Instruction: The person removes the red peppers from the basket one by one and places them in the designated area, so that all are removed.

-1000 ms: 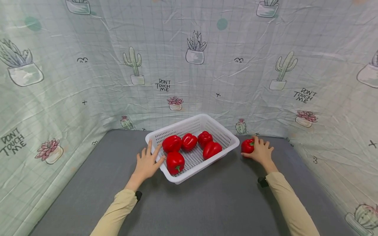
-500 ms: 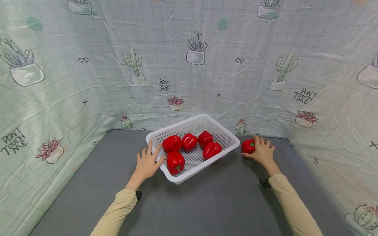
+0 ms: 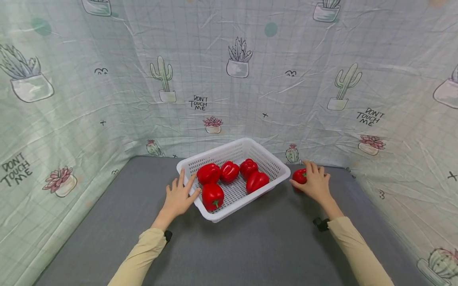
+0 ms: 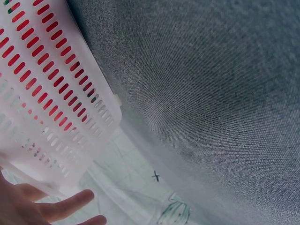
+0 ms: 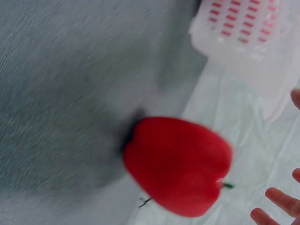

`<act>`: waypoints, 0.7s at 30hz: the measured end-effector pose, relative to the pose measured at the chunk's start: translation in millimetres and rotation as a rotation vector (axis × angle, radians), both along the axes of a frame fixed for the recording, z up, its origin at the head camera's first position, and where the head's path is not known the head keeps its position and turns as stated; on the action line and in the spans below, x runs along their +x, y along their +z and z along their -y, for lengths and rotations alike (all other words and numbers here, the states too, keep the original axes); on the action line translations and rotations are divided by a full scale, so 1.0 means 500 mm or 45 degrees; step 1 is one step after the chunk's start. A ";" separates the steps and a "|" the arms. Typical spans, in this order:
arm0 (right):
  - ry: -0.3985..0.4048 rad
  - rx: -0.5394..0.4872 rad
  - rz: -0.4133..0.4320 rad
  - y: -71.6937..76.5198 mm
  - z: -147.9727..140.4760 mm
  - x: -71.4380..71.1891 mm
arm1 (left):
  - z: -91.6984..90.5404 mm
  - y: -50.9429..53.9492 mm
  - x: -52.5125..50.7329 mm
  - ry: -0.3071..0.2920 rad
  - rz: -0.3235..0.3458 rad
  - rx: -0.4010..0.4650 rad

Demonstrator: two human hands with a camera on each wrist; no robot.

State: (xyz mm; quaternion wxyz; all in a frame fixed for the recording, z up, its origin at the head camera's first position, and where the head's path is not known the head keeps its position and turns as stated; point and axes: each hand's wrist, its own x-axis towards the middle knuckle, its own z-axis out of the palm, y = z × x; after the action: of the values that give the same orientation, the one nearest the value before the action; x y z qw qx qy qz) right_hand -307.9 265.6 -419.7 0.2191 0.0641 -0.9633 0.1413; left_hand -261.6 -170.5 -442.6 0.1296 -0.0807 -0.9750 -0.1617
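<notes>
A white perforated plastic basket (image 3: 229,214) stands at an angle towards the back of the table, with several red bell peppers (image 3: 212,195) in it. My left hand (image 3: 177,200) rests at the basket's left end, fingers spread over the rim; in the left wrist view its fingers (image 4: 65,206) lie by the basket wall. To the right of the basket, one more red bell pepper (image 5: 178,166) with a green stem sits on the table. My right hand (image 3: 316,183) hovers over it with fingers apart, hiding part of it in the head view. The right wrist view shows a gap between fingertips (image 5: 281,201) and pepper.
A dark grey cloth (image 3: 250,250) covers the table. Behind it and on both sides hangs a pale curtain (image 3: 264,91) printed with cacti, close behind the basket and the lone pepper.
My right hand has risen off the lone pepper and shifted slightly left, while the pepper stays in place. The left hand and the basket have not moved.
</notes>
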 end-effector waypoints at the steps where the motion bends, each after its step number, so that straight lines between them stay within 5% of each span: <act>1: 0.009 -0.001 -0.015 0.003 0.005 0.002 | 0.000 0.000 0.000 0.001 -0.001 0.002; 15: 0.246 0.020 -0.106 0.021 0.095 0.032 | -0.001 0.003 0.000 0.034 0.021 -0.040; 21: 0.333 0.026 -0.009 0.022 0.145 0.046 | 0.001 0.012 -0.006 0.079 0.068 -0.065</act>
State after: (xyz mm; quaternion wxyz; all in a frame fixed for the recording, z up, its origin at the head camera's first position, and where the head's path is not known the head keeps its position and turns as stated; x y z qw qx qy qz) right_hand -284.9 193.1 -408.7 0.2014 0.1918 -0.9473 0.1588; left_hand -264.8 -170.9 -436.7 0.1064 -0.0495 -0.9839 -0.1346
